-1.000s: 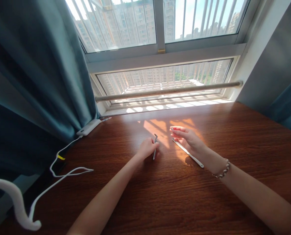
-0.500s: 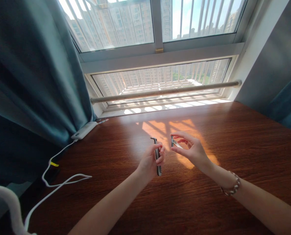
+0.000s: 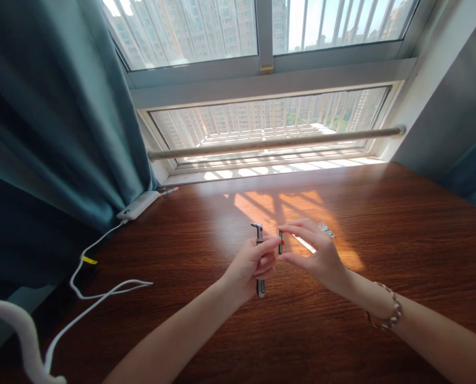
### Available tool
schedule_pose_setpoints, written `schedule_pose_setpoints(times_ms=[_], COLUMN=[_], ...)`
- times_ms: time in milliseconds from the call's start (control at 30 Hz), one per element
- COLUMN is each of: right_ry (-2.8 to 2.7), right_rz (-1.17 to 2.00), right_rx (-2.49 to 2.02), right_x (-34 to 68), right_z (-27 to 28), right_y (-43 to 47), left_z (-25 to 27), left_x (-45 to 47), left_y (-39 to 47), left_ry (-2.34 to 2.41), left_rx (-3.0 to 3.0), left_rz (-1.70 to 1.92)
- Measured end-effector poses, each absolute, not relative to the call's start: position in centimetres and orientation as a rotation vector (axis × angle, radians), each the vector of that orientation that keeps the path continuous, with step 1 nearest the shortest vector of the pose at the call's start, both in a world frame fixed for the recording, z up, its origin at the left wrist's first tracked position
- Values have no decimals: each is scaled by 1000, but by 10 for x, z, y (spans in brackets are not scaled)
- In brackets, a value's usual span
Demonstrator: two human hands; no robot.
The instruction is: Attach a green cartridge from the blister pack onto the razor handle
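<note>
My left hand point(image 3: 252, 266) is wrapped around a slim black-and-silver tool point(image 3: 261, 288), held roughly upright. Its bent head points left above my fingers, somewhat like a razor's, but the exact kind is unclear. Between the thumb and fingertips of my right hand point(image 3: 316, 253) is a small, thin dark piece point(image 3: 280, 242), seen edge-on. My left thumb tip reaches this piece and seems to touch it. A pale strip point(image 3: 304, 244) shows within the curve of my right hand; what it is cannot be made out. Behind that hand lies a small clear packet with green marks point(image 3: 327, 230).
Both hands are over a brown wooden table point(image 3: 206, 330) with a sunlit patch. A white power strip or adapter point(image 3: 140, 205) with a white cable point(image 3: 102, 296) lies at the left by the blue curtain point(image 3: 78, 106). A rail point(image 3: 278, 143) crosses the window behind.
My hands have come together, so the left thumb now meets the dark piece. The tool has turned, showing its silver neck. The packet behind my right hand has come into sight; the view has shifted slightly.
</note>
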State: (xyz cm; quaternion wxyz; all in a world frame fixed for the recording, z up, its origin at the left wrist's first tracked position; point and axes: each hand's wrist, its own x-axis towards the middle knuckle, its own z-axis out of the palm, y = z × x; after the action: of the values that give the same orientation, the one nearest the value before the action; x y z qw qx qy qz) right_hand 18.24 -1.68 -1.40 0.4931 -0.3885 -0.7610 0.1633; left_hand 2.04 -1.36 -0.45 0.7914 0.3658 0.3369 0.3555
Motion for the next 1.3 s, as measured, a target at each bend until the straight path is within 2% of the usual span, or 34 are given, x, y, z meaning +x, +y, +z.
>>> schedule_pose_setpoints(times_ms=[567, 733, 833, 1100, 1200, 1300], right_ry=[-1872, -1828, -1716, -1201, -1118, -1271], right_rz=[263, 310, 458, 1266, 1374, 1285], right_rx=[-1012, -1022, -1062, -922, -852, -846], right_x=[181, 180, 181, 185, 185, 184], right_z=[-8, -7, -11, -27, -28, -27], right_y=[-22, -22, -18, 2, 3, 1], left_z=[-5, -7, -8, -5, -2, -1], left_x=[21, 24, 26, 27, 26, 26], left_y=[-14, -15, -14, -18, -20, -20], left_ry=[761, 791, 750, 783, 772, 762], left_rx=[802, 812, 755, 738, 769, 750], left_rz=[761, 873, 974, 1038, 1039, 1019])
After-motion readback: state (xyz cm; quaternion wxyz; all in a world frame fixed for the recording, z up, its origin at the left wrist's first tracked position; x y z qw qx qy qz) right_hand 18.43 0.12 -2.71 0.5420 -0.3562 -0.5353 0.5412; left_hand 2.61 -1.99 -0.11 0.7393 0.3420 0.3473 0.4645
